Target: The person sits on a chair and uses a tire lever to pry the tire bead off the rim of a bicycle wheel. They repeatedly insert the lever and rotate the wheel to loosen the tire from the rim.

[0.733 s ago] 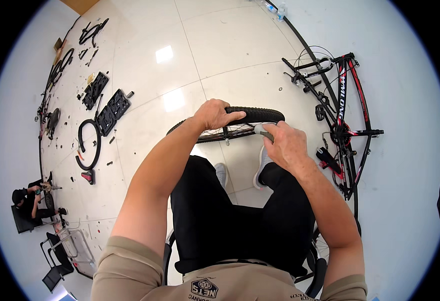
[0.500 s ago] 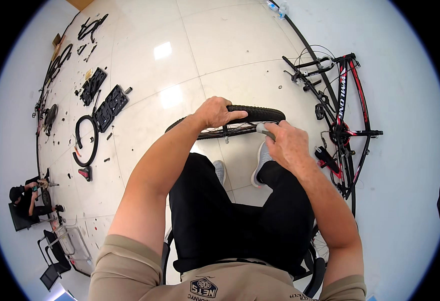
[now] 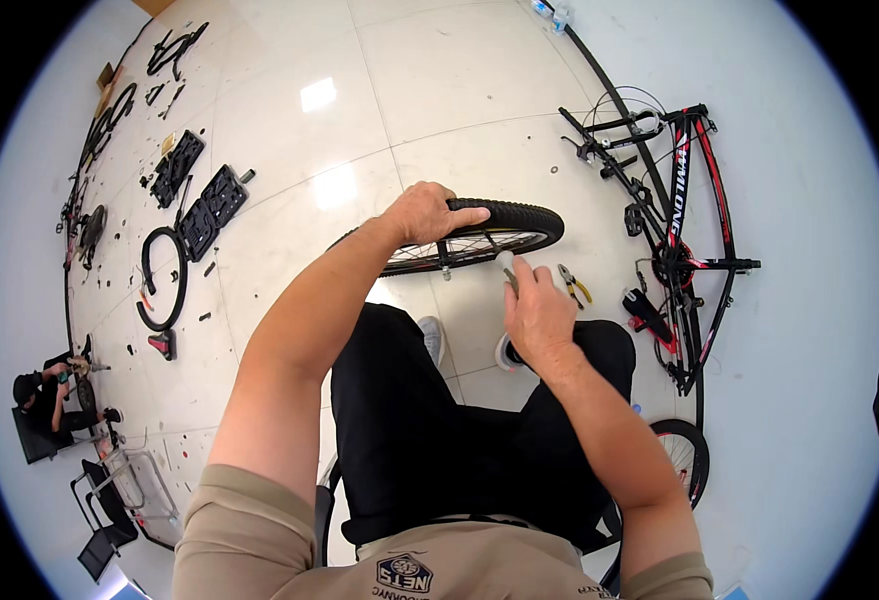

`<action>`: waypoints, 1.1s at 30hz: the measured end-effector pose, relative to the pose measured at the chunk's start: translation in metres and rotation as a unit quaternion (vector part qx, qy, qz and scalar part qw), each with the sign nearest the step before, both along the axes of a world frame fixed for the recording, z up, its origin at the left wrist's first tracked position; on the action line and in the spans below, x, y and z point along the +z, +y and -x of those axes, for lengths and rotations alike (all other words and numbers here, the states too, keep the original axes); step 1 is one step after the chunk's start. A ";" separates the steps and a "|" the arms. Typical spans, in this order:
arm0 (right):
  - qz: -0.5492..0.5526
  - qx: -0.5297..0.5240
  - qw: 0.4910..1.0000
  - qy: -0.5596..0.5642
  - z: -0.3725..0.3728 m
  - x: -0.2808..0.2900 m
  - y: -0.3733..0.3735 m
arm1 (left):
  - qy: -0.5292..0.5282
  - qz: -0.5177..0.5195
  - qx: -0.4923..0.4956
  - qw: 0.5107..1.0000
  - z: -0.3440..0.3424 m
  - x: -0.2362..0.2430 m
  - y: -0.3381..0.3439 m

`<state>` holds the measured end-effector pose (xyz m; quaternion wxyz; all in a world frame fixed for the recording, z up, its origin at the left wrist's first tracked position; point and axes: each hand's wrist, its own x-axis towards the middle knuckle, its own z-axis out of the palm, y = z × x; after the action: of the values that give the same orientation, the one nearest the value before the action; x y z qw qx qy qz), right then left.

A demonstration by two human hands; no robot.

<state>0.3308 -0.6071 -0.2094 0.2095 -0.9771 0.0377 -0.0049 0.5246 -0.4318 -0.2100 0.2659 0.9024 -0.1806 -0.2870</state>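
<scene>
Tire (image 3: pixel 524 216) looks mid-work, pinched in left hand (image 3: pixel 423 212), ahead of right hand (image 3: pixel 542 315) clasping a tool (image 3: pixel 505 261), next likely needing steady support.

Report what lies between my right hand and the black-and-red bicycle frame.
In the head view, a pair of yellow-handled pliers lies in that stretch, nearer the right hand than the frame.

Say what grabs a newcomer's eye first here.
Probably the black-tyred bicycle wheel near mid-picture, its upper edge gripped by the left hand; just below, the right hand holds a pale-ended tool. Next come the black-and-red bicycle frame at right and the open black tool case at upper left.
</scene>
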 end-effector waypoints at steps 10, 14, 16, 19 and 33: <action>-0.069 -0.059 0.996 -0.012 0.000 -0.014 0.012 | 0.023 0.027 0.018 0.999 -0.006 0.003 0.002; -0.112 -0.027 0.993 -0.033 -0.013 -0.001 -0.011 | 0.011 -0.005 0.007 1.000 -0.011 0.001 -0.004; -0.105 0.002 0.994 -0.023 -0.029 0.021 -0.024 | 0.010 0.008 0.007 1.000 -0.013 -0.002 -0.007; -0.004 0.068 0.998 -0.017 -0.045 0.045 -0.032 | 0.016 0.014 0.014 1.000 -0.014 -0.001 -0.010; -0.033 0.022 0.999 -0.003 -0.050 0.028 -0.017 | 0.017 0.008 0.005 1.000 -0.018 0.001 -0.011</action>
<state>0.3809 -0.6244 -0.1813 0.2415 -0.9703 0.0155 -0.0023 0.5424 -0.4429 -0.2092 0.2774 0.8962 -0.1742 -0.2994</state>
